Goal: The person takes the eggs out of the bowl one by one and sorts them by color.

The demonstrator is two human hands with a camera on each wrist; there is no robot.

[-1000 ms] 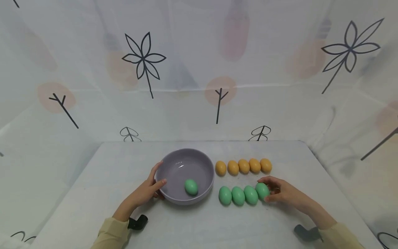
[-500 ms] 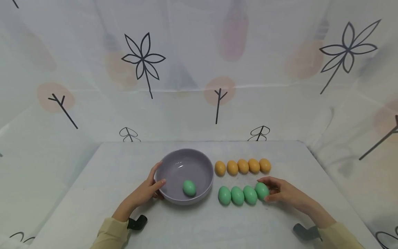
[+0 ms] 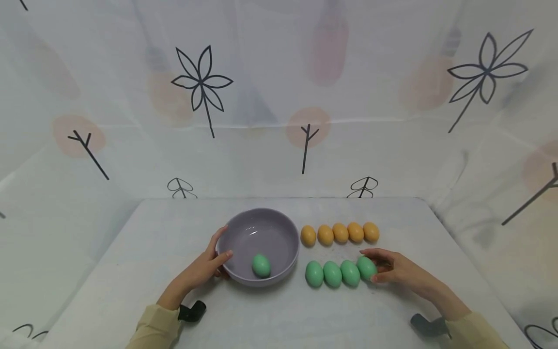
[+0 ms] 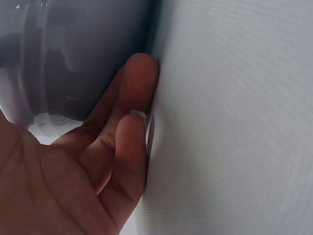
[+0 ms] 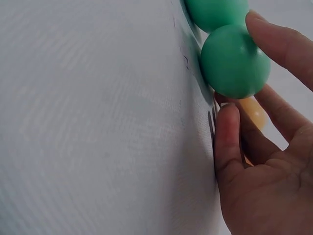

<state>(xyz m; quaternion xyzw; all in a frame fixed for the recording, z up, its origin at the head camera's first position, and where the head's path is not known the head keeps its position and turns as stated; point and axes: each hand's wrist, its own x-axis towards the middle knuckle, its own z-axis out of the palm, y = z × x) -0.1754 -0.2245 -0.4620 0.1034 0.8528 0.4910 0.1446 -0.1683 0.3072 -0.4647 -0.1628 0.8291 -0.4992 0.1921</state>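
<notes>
A purple-grey bowl [image 3: 279, 242] stands on the table left of the eggs. My left hand [image 3: 202, 269] grips its left side, thumb over the rim and the other fingers low along the outer wall [image 4: 73, 63]. Inside the bowl, near its front, lies one green egg [image 3: 261, 266]. Several more green eggs [image 3: 333, 274] form a row to the right. Around the rightmost green egg [image 5: 235, 62] my right hand [image 3: 394, 269] curls, its thumb at one side and its fingers at the other. That egg still sits in line beside its neighbour.
Behind the green row runs a second row of several yellow-orange eggs [image 3: 340, 233]. The white table [image 3: 283, 320] meets a patterned cloth backdrop [image 3: 261, 160] at its far edge. Dark wrist devices [image 3: 193, 311] stick out near both sleeves.
The green egg in the bowl has rolled a little to the left and toward the front. Both hands stay in place, the right one still around the end egg.
</notes>
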